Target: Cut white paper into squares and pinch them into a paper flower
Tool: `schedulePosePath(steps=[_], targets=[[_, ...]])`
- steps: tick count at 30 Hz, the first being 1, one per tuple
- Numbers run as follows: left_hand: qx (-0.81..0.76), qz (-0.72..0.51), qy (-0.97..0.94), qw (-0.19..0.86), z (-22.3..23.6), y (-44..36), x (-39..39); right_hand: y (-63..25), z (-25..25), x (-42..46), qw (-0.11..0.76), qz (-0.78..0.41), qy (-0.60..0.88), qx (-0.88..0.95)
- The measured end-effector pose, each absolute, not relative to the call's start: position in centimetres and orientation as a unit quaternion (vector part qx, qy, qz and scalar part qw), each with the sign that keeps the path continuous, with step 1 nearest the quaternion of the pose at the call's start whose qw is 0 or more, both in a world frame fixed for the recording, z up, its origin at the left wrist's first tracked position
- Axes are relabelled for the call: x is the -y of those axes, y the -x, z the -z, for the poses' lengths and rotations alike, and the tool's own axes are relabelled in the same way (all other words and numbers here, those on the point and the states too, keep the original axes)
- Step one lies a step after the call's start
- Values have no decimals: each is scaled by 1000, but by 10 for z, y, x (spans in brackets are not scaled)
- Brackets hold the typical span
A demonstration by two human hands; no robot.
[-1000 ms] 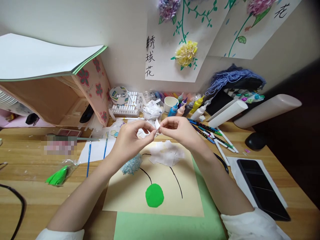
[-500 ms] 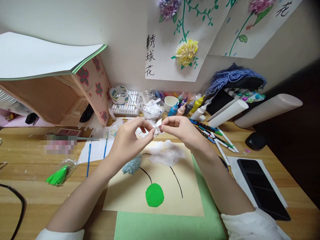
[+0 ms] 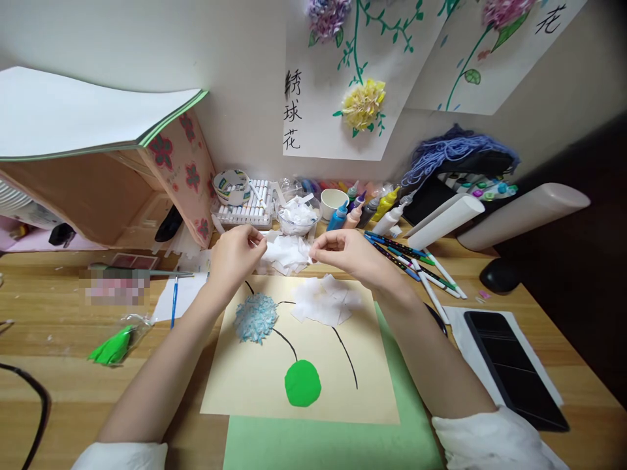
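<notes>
My left hand point(image 3: 238, 258) is closed in a pinch, left of a pile of loose white paper pieces point(image 3: 287, 253). What its fingertips hold, if anything, is too small to make out. My right hand point(image 3: 350, 256) pinches a small piece of white paper at the pile's right side; the piece blends into the pile behind. Below the hands lies a cream sheet point(image 3: 249, 385). On it are a fluffy light-blue paper pompom point(image 3: 256, 318), a cluster of white paper petals point(image 3: 327, 300), a green disc point(image 3: 302, 383) and black curved lines.
Behind the pile stand a clear bowl of white scraps point(image 3: 298, 214), a paper cup point(image 3: 334, 203) and several paint bottles point(image 3: 353, 214). Pens point(image 3: 416, 258) and a phone point(image 3: 514, 369) lie at right. A green sheet point(image 3: 333, 447) is under the cream one. A floral box point(image 3: 181, 176) stands left.
My left hand has moved left, away from my right hand, and its fingers have drawn together. More of the pompom and the paper pile shows. My right hand has shifted only slightly.
</notes>
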State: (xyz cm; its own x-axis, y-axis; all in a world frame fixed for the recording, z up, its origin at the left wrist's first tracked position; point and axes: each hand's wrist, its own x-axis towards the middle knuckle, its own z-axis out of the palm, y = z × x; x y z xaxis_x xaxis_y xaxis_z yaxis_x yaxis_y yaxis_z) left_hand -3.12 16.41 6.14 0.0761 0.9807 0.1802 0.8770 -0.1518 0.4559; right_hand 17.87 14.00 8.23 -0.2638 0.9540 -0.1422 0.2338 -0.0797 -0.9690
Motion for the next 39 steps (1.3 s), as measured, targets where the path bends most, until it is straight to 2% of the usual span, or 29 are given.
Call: schedulePosePath(steps=[4, 10, 16, 25, 39], targets=[[-641, -184, -738, 106, -55, 25, -163, -178, -77, -144, 350, -519, 510, 591], [-502, -294, -758, 295, -88, 9, -137, -178, -77, -145, 354, -511, 510, 594], [-498, -321, -722, 356, -96, 5, -130, -178, -76, -143, 347, -506, 508, 605], [-507, -328, -719, 344, -93, 3, -131, -176, -80, -139, 348, -501, 499, 615], [-507, -342, -733, 298, -93, 3, -128, -171, -83, -134, 396, -450, 484, 637]])
